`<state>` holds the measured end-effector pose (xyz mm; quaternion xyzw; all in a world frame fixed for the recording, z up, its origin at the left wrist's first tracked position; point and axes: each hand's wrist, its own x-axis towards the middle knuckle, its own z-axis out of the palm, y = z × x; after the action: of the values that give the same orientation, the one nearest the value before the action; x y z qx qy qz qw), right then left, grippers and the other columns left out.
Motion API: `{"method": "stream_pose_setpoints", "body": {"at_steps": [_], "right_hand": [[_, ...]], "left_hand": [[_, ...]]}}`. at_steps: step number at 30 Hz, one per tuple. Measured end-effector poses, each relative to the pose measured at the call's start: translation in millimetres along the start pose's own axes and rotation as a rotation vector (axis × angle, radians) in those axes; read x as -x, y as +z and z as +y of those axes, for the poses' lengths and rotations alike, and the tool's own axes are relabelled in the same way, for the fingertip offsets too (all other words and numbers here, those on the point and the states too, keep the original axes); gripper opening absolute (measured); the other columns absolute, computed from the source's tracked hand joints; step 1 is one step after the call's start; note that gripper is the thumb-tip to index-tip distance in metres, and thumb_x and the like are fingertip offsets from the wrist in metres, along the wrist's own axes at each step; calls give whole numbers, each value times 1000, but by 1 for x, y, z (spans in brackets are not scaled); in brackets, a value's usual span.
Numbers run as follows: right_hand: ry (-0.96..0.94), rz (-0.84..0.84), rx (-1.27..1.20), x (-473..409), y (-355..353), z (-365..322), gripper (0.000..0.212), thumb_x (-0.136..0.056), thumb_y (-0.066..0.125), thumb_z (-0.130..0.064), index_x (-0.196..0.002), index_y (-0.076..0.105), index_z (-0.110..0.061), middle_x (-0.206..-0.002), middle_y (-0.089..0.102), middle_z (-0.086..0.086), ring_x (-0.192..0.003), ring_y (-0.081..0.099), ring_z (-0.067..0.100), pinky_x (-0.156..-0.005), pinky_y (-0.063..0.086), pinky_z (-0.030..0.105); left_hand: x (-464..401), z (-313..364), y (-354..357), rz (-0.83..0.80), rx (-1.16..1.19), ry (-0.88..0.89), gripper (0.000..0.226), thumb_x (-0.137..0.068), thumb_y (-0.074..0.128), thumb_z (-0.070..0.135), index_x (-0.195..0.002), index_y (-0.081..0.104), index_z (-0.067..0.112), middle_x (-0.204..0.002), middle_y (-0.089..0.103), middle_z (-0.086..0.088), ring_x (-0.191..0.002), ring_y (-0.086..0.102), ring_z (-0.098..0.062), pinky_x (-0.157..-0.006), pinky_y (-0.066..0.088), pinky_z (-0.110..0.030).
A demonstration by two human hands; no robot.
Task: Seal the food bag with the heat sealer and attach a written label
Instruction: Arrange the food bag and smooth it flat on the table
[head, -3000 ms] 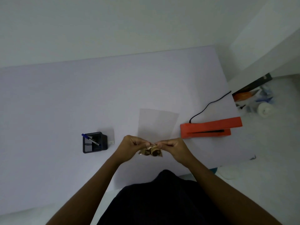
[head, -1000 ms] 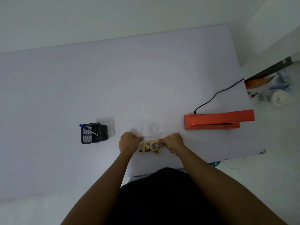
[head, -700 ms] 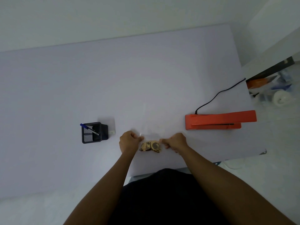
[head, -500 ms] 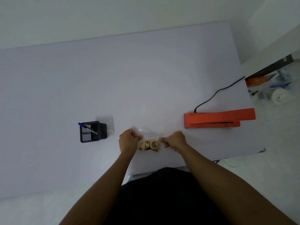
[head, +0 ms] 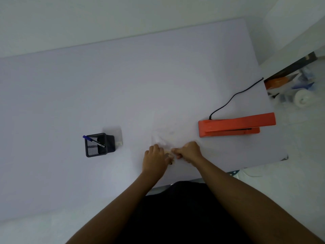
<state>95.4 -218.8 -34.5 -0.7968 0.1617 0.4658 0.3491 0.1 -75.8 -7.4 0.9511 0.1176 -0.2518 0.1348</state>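
Between both closed grips, left hand [head: 155, 158] and right hand [head: 189, 151] pinch the food bag [head: 163, 140].

heat sealer [head: 235, 125]: orange | pen holder [head: 96, 147]: black mesh | table [head: 88, 85]: pale lilac

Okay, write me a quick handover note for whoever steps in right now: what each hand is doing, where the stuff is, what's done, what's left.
Left hand and right hand: both closed on the clear food bag, which lies flat near the table's front edge, food between the hands.
Orange heat sealer: to the right, closed, cord attached.
Pen: in the black holder to the left; small label beside it.
Done: bag filled.
Left: seal, write label, attach.
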Motion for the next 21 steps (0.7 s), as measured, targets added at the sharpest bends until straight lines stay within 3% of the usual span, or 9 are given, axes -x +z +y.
{"method": "stream_pose_setpoints", "body": {"at_steps": [6, 11, 15, 21], "right_hand": [[-61, 36, -384, 5, -10, 7, 50, -98, 56, -36, -64, 67, -2, -61, 68, 17, -47, 58, 24, -50, 46, 29], [-155, -61, -596, 3, -8, -8, 51, -102, 50, -32, -80, 73, 9, -82, 74, 28, -71, 71, 36, -67, 58, 37], [-212, -214, -584, -1, 1, -24, 50, -104, 46, -32, -96, 73, 9, -95, 76, 25, -91, 75, 38, -85, 59, 42], [-190, -330, -421, -14, 10, -40, 51, -105, 45, -35, -104, 73, 8, -98, 77, 22, -94, 75, 33, -94, 58, 43]], "left_hand": [[7, 3, 6, 13, -30, 51, 72, -83, 38, 76, -132, 46, 24, -133, 44, -16, -118, 42, -32, -92, 42, -41], [7, 9, 8, -6, -100, 40, 81, -77, 35, 84, -139, 38, 32, -139, 36, -26, -120, 38, -40, -90, 40, -48], [7, 13, 9, -50, -158, 34, 91, -77, 26, 88, -150, 22, 34, -148, 26, -27, -128, 30, -45, -97, 36, -54], [9, 13, 9, -75, -164, 42, 97, -74, 24, 91, -151, 18, 34, -152, 23, -28, -136, 25, -47, -101, 35, -57]]}}
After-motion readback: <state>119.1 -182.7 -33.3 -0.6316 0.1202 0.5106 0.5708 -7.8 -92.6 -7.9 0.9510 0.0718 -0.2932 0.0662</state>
